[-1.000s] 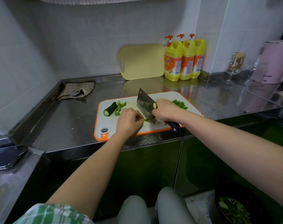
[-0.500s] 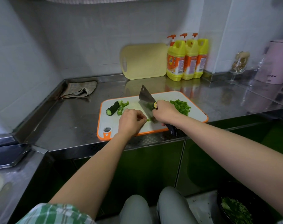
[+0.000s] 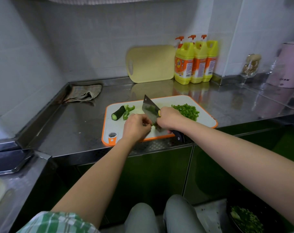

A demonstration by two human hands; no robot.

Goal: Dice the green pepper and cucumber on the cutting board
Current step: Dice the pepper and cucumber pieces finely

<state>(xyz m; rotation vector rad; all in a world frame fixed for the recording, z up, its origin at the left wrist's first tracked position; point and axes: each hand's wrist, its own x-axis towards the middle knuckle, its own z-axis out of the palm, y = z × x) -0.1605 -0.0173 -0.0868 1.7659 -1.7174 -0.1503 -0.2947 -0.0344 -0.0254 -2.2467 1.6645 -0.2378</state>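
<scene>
Cleaver (image 3: 150,110) lower, beside left hand (image 3: 136,126)

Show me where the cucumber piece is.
In the head view, the cucumber piece lies at the far-left corner of the cutting board, beside the green pepper strips.

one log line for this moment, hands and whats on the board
step: dicing | left hand: holds pepper strip | right hand: grips cleaver | diced pepper pile: cutting board right | cucumber piece: undiced, left
</scene>
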